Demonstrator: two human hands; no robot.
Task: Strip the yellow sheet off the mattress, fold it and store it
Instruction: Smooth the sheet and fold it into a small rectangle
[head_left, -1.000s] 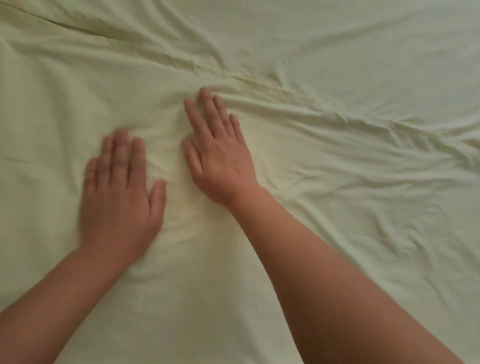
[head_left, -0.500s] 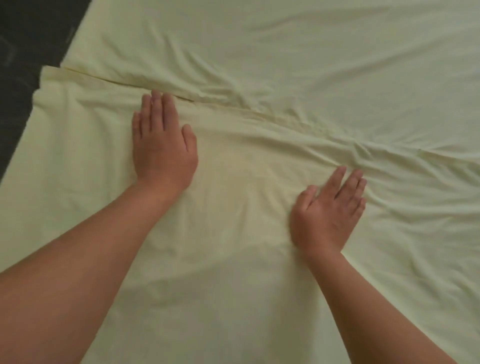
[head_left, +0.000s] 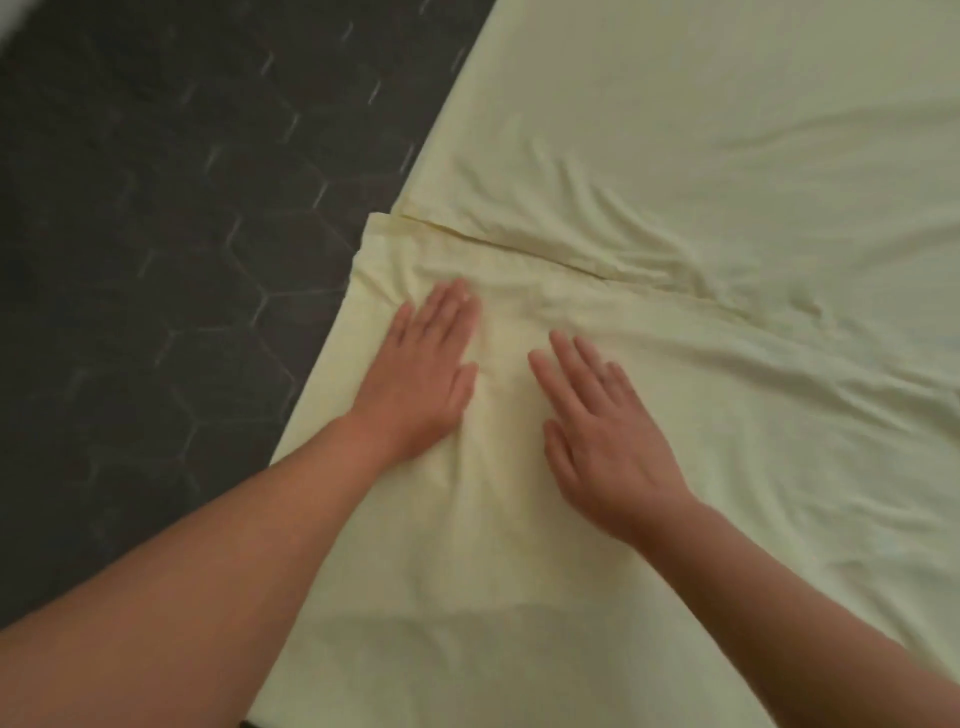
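The pale yellow sheet (head_left: 701, 156) lies spread flat, with a folded upper layer whose edge runs diagonally from the left corner toward the right. My left hand (head_left: 423, 382) presses flat on the upper layer close to its left corner, fingers straight. My right hand (head_left: 602, 441) lies flat beside it, fingers straight and slightly spread, palm on the cloth. Wrinkles bunch between and ahead of both hands. Neither hand grips the fabric.
Dark floor (head_left: 156, 234) with hexagonal tiles fills the left side, up to the sheet's left edge. The sheet stretches on to the right and far side, creased in the middle.
The view has swung left, showing much more floor. My left hand has slid toward the sheet's left corner and my right hand has come in close beside it.
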